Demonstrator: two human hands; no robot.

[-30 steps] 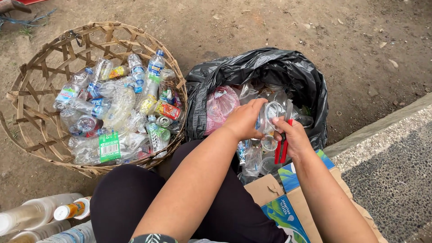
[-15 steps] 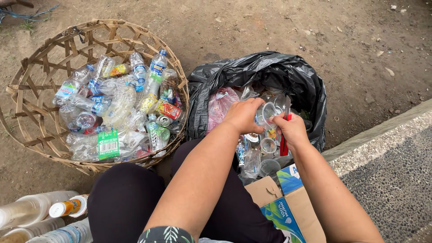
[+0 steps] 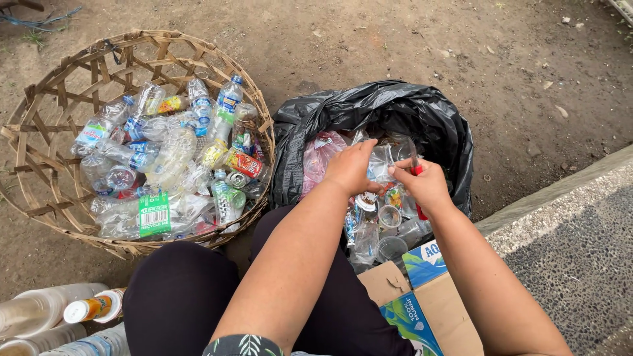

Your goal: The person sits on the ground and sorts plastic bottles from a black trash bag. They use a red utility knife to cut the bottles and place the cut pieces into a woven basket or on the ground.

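My left hand (image 3: 351, 168) grips a clear plastic cup (image 3: 381, 163) over the open black plastic bag (image 3: 428, 118). My right hand (image 3: 425, 186) holds a red-handled cutter (image 3: 415, 173), blade pointing up, and its fingertips touch the cup's side. Both hands meet above the bag, which holds several clear cups and crumpled plastic.
A woven bamboo basket (image 3: 59, 99) full of plastic bottles and cans sits at the left on bare dirt. A cardboard box (image 3: 422, 310) lies by my knees. More bottles (image 3: 53, 310) lie at bottom left. A concrete kerb (image 3: 560, 191) runs along the right.
The hands have shifted slightly and turned the cup between them; the cutter now stands more upright beside it.
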